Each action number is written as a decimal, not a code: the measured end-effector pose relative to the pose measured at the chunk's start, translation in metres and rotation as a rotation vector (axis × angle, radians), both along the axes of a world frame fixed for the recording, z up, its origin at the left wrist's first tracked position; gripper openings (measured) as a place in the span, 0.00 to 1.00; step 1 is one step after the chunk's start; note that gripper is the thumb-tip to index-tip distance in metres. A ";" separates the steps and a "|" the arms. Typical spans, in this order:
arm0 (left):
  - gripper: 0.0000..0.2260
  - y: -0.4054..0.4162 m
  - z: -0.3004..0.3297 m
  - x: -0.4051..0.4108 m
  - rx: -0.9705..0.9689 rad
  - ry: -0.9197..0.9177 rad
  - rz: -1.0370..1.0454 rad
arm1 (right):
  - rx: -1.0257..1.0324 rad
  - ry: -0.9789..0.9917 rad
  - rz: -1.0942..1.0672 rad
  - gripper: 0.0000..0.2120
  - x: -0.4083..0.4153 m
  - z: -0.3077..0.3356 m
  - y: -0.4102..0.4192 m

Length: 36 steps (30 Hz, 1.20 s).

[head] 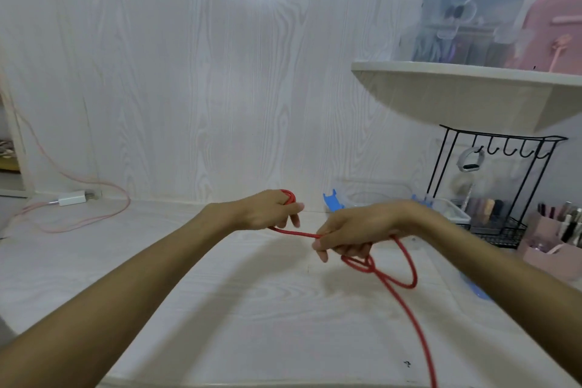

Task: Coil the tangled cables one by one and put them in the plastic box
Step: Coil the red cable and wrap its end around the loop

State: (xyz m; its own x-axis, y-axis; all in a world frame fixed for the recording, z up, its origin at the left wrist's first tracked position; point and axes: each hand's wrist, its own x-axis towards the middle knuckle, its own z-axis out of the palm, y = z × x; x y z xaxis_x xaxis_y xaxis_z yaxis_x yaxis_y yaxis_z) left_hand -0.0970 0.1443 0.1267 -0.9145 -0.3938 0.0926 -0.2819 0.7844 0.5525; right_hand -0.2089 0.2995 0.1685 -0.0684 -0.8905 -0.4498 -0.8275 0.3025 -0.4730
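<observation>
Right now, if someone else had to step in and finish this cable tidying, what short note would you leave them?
Left hand: grips the started coil of the red braided cable, loops showing above its fingers.
Right hand: pinches the same cable a short stretch along, drawn straight between the hands.
The rest loops under the right hand on the white wood-grain desk and trails off the near edge.
Clear plastic box with blue clips: behind the right hand, by the wall.
Done: a few turns. Left: finish coiling, box it.

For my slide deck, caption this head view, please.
Left hand and right hand coil a red cable over a white desk.
</observation>
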 end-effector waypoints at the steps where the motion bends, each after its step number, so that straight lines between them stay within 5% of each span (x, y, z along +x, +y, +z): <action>1: 0.21 0.005 0.002 -0.002 0.027 -0.019 -0.018 | 0.033 0.081 0.019 0.13 -0.006 0.007 0.000; 7: 0.22 0.022 0.017 -0.007 0.118 -0.101 -0.154 | 0.181 0.239 0.019 0.11 -0.028 0.023 -0.006; 10: 0.24 0.028 0.012 -0.009 0.130 -0.215 -0.206 | 0.107 0.420 0.025 0.10 -0.033 0.025 -0.013; 14: 0.27 0.035 0.005 -0.008 0.235 -0.228 -0.167 | -0.101 0.382 -0.043 0.03 -0.044 0.029 -0.018; 21: 0.16 0.014 0.011 -0.004 0.694 0.164 0.012 | -0.407 0.535 -0.249 0.20 -0.055 0.005 -0.013; 24: 0.12 0.001 0.011 0.000 0.771 0.376 0.116 | -0.587 0.148 -0.443 0.16 -0.047 -0.019 -0.008; 27: 0.11 -0.010 0.008 0.003 0.841 0.562 0.213 | -0.523 -0.236 -0.548 0.11 -0.042 -0.036 -0.004; 30: 0.11 -0.027 0.006 0.012 0.893 0.712 0.330 | -0.762 -0.854 -0.698 0.12 -0.057 -0.034 0.007; 33: 0.11 -0.037 -0.001 0.018 0.874 0.731 0.419 | -0.887 -1.349 -0.890 0.24 -0.073 -0.030 0.017; 36: 0.12 -0.038 -0.006 0.020 0.827 0.694 0.456 | -0.942 -1.616 -0.964 0.19 -0.084 -0.031 0.024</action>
State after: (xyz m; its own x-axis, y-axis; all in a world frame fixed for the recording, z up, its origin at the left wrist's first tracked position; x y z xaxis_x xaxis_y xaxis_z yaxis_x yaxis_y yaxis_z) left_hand -0.0768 0.1059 0.1210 -0.5272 -0.8462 0.0782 0.1183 0.0180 0.9928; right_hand -0.2933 0.3239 0.1377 -0.6408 -0.7598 -0.1097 0.6135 -0.4209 -0.6682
